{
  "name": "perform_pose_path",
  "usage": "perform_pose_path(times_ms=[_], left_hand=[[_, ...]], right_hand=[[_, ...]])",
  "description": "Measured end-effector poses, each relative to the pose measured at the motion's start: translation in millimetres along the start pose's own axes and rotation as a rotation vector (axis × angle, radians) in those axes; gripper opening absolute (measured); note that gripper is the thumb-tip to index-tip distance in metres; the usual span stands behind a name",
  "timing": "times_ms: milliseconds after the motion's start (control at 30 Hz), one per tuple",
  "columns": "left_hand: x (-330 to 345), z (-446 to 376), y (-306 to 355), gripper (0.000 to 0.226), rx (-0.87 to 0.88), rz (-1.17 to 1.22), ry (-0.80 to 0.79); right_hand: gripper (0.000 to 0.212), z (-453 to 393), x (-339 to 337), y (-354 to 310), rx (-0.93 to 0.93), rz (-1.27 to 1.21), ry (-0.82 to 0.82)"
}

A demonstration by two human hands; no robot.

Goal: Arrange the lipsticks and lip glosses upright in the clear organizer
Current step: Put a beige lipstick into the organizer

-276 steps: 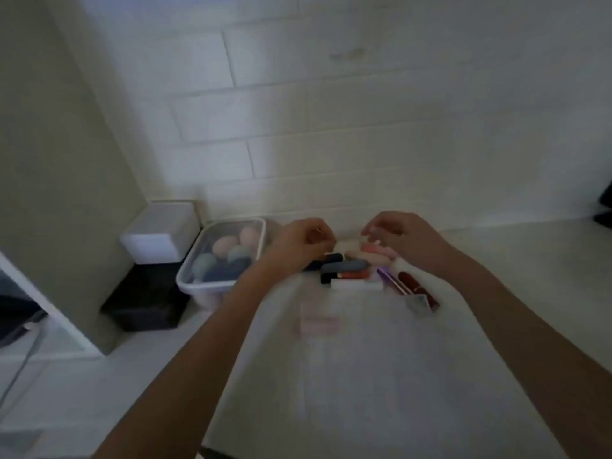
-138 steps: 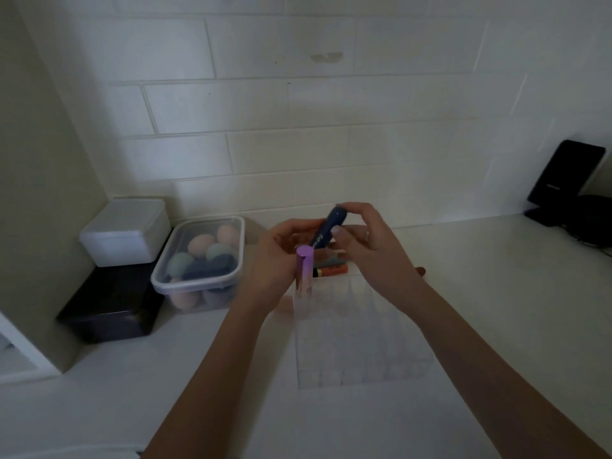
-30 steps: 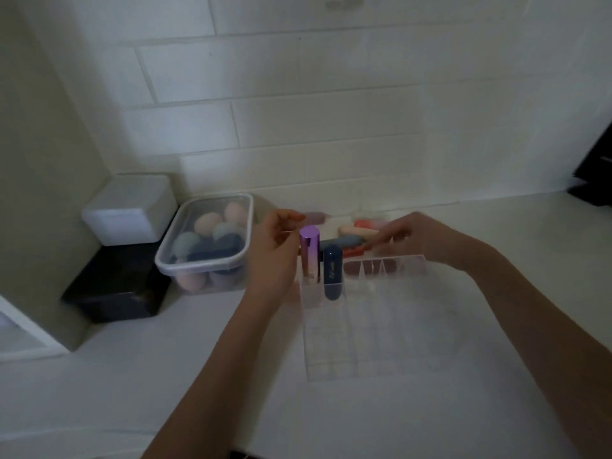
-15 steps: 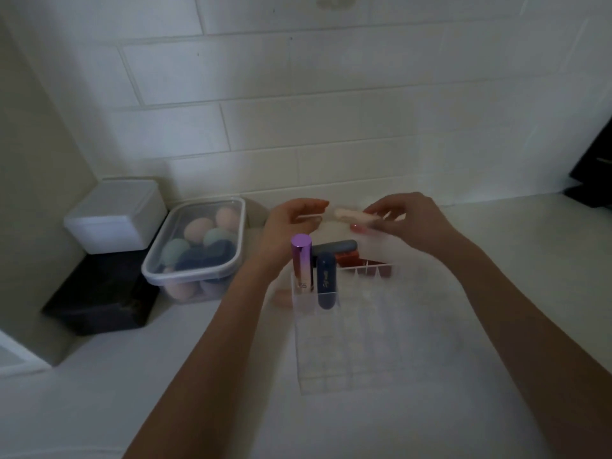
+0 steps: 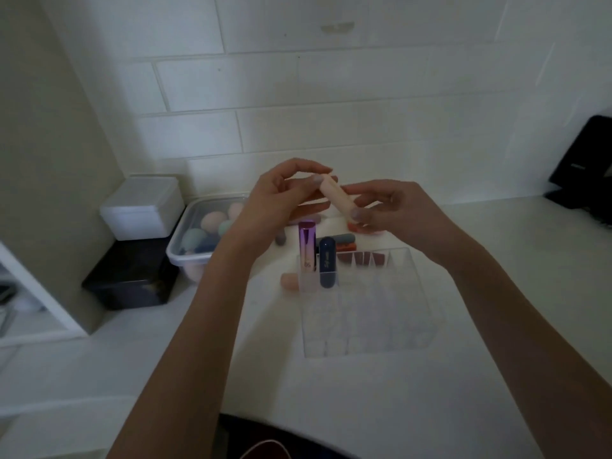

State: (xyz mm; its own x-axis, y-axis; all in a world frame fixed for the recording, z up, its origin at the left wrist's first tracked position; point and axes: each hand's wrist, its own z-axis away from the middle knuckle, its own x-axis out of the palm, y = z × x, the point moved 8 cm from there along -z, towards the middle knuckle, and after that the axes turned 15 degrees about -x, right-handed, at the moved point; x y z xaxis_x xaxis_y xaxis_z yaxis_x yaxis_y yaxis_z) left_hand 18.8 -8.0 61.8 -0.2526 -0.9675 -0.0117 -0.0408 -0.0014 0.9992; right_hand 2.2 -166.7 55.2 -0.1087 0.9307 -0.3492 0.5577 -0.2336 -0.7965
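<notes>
A clear organizer with a grid of slots stands on the white counter. In its far-left slots a purple lipstick and a dark blue tube stand upright. Above it both hands hold one pale pink tube, tilted: my left hand pinches its upper end and my right hand grips its lower end. Several more tubes lie behind the organizer, among them a grey one and red ones. A small pink piece lies left of the organizer.
A clear lidded tub of makeup sponges sits at the left by the tiled wall. Beside it a white box rests on a black box. A black object stands at the far right.
My right hand picked a pale pink tube from the pile behind the organizer and raised it; my left hand has joined it, and the tube now tilts between both hands.
</notes>
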Motion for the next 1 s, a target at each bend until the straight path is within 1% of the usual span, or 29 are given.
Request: perform_pose_path(times_ms=[67,133,200,267,333,400,467,533,600,667,733,800,833,867,933,1000], left_hand=[[-2,8,2,0.019,0.015,-0.007,0.044],[-2,15,5,0.022,0.032,-0.049,0.084],[2,20,8,0.025,0.041,-0.092,0.103],[6,23,9,0.028,0.042,-0.100,0.103],[5,23,6,0.026,0.042,-0.101,0.129],[-4,25,0,0.019,0.041,-0.099,0.190],[-16,27,-11,0.014,0.036,-0.067,0.266],[-27,31,-25,0.015,0.029,-0.038,0.340],[-32,32,-38,0.020,0.020,-0.066,0.374],[-33,30,-50,0.029,0.011,-0.114,0.364],[-34,27,-60,0.036,0.002,-0.143,0.362],[-32,24,-66,0.036,-0.003,-0.215,0.360],[-29,22,-69,0.035,-0.004,-0.287,0.355],[-25,19,-72,0.034,0.006,-0.370,0.347],[-21,9,-79,0.035,0.009,-0.505,0.323],[-21,-4,-85,0.036,-0.022,-0.535,0.281]], right_hand=[[0.057,4,7,-9,-0.028,0.058,-0.028],[0.075,8,14,-17,-0.042,0.020,-0.050],[0.082,13,24,-25,-0.066,0.015,-0.085],[0.076,16,29,-31,-0.097,0.065,-0.083],[0.062,19,26,-33,-0.097,0.115,-0.015],[0.051,24,18,-29,-0.065,0.153,0.044],[0.043,32,11,-24,-0.044,0.145,0.067],[0.035,38,9,-23,-0.050,0.116,0.070],[0.029,41,17,-20,-0.035,0.097,0.026],[0.028,43,27,-16,-0.013,0.083,-0.012],[0.030,42,30,-11,0.008,0.056,-0.014],[0.029,39,29,-11,0.003,0.086,-0.030],[0.028,38,28,-12,-0.019,0.121,-0.032],[0.028,34,24,-15,-0.060,0.148,-0.015],[0.029,22,12,-20,-0.148,0.146,0.099],[0.029,1,-3,-9,-0.147,0.135,0.221]])
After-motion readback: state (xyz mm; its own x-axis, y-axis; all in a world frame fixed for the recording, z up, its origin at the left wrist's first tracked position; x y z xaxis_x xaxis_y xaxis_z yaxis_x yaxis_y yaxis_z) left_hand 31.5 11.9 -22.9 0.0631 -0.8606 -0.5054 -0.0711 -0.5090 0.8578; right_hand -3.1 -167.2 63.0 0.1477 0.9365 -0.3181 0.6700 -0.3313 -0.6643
